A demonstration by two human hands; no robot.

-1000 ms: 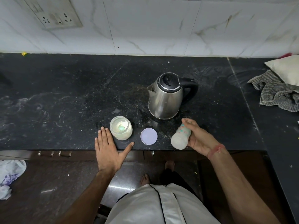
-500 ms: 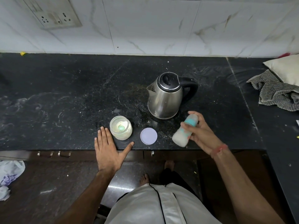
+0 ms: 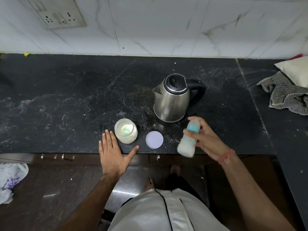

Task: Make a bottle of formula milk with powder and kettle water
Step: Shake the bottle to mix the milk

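the right hand (image 3: pixel 205 141) has its fingers (image 3: pixel 189 132) wrapped around the bottle (image 3: pixel 189 139), held tilted and blurred at lower right of centre, just below the kettle (image 3: pixel 171 99), so the mixing shake looks to be the step in hand. the left hand (image 3: pixel 113 154) lies flat, fingers spread and empty, on the tabletop (image 3: pixel 66 100) edge, touching or just beside the open powder jar (image 3: pixel 126 130) (its lid (image 3: pixel 154 139) lies between jar and bottle). next, i judge, comes setting the bottle upright and capping the jar.
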